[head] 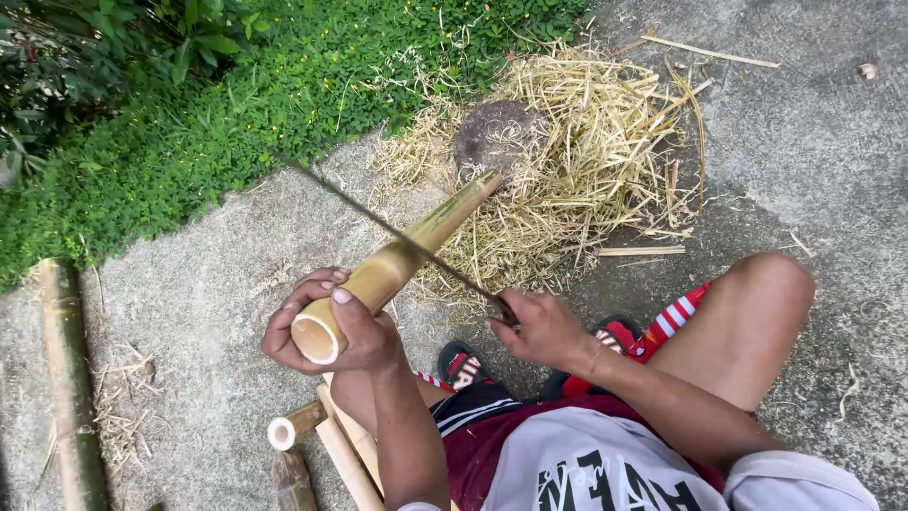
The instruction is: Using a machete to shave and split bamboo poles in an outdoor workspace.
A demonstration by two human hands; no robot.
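My left hand (pixel 326 326) grips the near, open end of a hollow bamboo section (pixel 402 255). The bamboo slants up and away, its far end resting on a round wooden block (pixel 497 132). My right hand (pixel 539 326) holds the handle of a long thin blade (pixel 397 232). The blade lies across the bamboo about midway along it, its tip pointing up-left. My bare knee (pixel 757 303) sits at the right.
Dry bamboo shavings (pixel 586 161) are heaped around the block. Short bamboo pieces (pixel 312 435) lie on the concrete below my left hand. A long green bamboo pole (pixel 66 378) lies at the left. Green plants (pixel 189 104) border the concrete at the top left.
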